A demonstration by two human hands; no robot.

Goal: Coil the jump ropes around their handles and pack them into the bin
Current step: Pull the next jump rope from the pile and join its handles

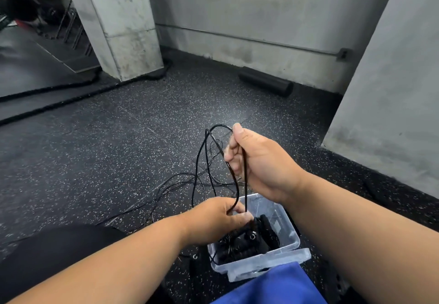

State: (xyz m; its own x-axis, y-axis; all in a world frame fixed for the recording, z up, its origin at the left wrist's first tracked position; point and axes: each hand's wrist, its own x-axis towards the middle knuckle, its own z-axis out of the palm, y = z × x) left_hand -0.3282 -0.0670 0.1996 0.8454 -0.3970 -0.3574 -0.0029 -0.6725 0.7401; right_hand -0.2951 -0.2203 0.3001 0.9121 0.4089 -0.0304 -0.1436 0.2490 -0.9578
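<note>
Over the bin [288,244] I see my left hand [215,220] pinching the rope [206,158], which loops up into my right hand's [259,161] closed grip above.

No text, label, brand, number or sign can be read anywhere in the head view.
</note>
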